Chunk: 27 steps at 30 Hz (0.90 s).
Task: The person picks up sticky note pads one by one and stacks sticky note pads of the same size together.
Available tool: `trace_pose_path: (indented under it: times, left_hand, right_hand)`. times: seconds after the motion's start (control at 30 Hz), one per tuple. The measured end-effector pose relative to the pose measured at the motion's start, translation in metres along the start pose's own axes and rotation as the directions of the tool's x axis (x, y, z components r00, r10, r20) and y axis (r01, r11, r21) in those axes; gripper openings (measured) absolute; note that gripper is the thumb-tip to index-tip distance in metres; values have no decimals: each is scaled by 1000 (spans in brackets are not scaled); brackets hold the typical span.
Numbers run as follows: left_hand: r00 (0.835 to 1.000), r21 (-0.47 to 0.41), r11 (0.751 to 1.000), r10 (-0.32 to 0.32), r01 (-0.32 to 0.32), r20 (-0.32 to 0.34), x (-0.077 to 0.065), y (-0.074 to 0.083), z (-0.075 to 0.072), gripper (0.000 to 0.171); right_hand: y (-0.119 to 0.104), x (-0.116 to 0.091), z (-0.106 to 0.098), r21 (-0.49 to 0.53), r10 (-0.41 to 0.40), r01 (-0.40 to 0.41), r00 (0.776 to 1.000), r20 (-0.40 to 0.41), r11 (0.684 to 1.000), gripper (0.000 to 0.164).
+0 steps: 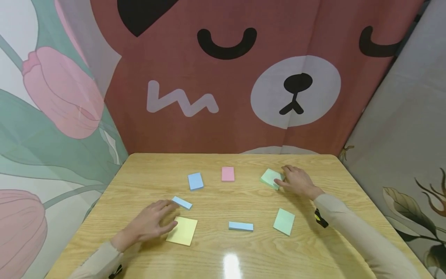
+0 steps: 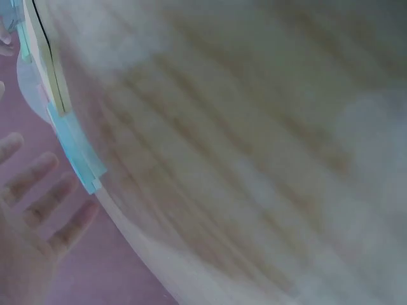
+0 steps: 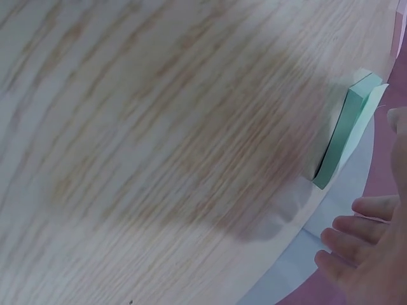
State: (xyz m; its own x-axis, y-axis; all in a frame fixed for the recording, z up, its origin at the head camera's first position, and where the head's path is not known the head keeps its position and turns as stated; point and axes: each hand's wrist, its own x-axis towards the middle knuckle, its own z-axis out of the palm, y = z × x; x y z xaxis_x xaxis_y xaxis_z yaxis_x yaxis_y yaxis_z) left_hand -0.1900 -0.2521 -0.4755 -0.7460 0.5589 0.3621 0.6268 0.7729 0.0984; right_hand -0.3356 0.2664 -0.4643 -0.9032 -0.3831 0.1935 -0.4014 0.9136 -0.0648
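Note:
In the head view my left hand (image 1: 149, 221) is held low over the table, fingers extended. Its thumb overlaps the left edge of a square yellow sticky-note pad (image 1: 184, 231), and its fingertips are beside a narrow light-blue sticky-note pad (image 1: 182, 202). At the back right, my right hand (image 1: 297, 181) is at a thick green sticky-note pad (image 1: 270, 178), thumb over its near right corner, fingers beyond its right side. The right wrist view shows this green pad's (image 3: 346, 133) top sheet (image 3: 364, 124) lifting away along one side, with the fingers (image 3: 359, 229) spread apart below.
A blue pad (image 1: 196, 181) and a pink pad (image 1: 228, 174) lie towards the back of the wooden table (image 1: 209, 259). Nearer the front are another narrow blue pad (image 1: 241, 226) and a flat green pad (image 1: 283, 221). A bear-patterned curtain (image 1: 181, 135) hangs behind the table.

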Motion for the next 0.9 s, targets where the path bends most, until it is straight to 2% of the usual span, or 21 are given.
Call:
trace_pose_path:
  times: [0.17,0.43,0.63,0.9]
  left_hand:
    - [999,-33,999,39,-38,36,-1,3,1,49]
    - [994,-3,1000,17,-17,109,-4,4,2,59]
    - [989,-25,999,50,-47,140,-4,6,1,58]
    - [981,-25,996,89,-86,174,-6,9,2,61]
  right_hand:
    - [0,0,1,15,9,-10,1000,29,1000,77]
    - [-2,3,6,12,-29,28,999,33,1000,78]
    - [-5,4,9,26,-54,53,998,41,998,80]
    - [-5,3,15,58,-49,45,996,73,997,79]
